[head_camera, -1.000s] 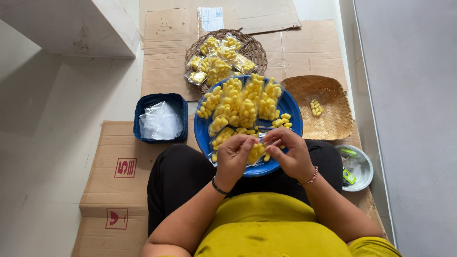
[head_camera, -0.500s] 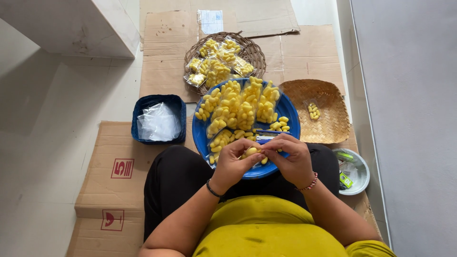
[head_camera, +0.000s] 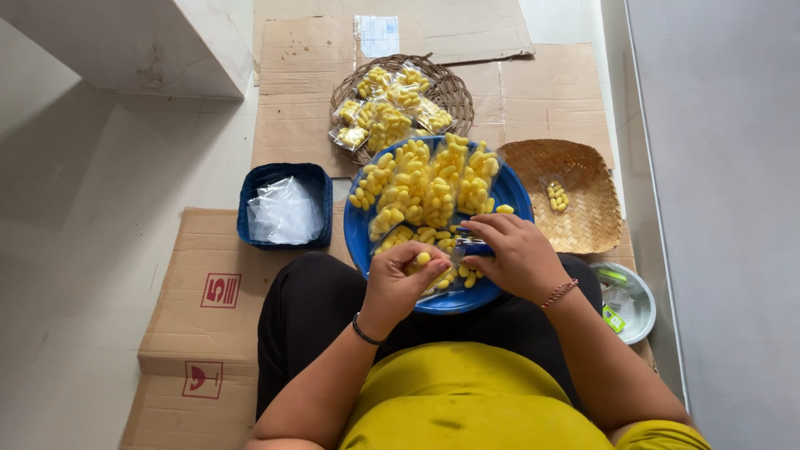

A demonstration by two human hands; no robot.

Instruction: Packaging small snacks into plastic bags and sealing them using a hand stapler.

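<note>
- Right hand (head_camera: 517, 254), which a moment ago only pinched the packet, now grips a small blue stapler (head_camera: 473, 247) at its top.
- Left hand (head_camera: 400, 279) stays clamped on the clear packet of yellow snacks (head_camera: 433, 271), over the blue tray (head_camera: 510, 196), so sealing appears underway.

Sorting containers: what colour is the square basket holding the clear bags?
Dark blue; the square basket shows plainly in the head view.

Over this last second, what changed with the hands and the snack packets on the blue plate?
The right hand now grips a small blue stapler at the packet the left hand pinches; a second ago both hands simply held the packet at the near rim. The blue plate, round basket, square woven tray and blue tub stayed put.
</note>
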